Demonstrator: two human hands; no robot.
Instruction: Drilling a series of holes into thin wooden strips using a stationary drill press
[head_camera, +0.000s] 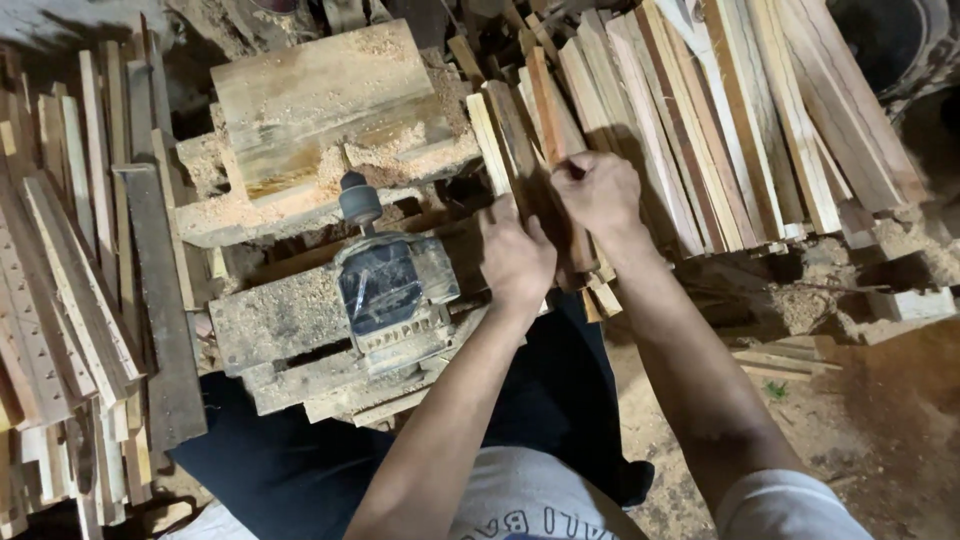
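Both my hands reach into a pile of long thin wooden slats (690, 120) leaning at the upper right. My left hand (515, 258) is closed around the near end of a brownish slat (510, 130) at the pile's left side. My right hand (600, 192) grips a reddish slat (548, 100) just beside it, fingers wrapped round the stick. The two hands are almost touching. The slats' lower ends are hidden behind my hands.
A dusty electric motor with a grinding drum (385, 285) sits on a sawdust-covered wooden block (330, 110) to the left of my hands. More slats (70, 290) are stacked at the far left. Sawdust and dirt floor (870, 400) lie to the right.
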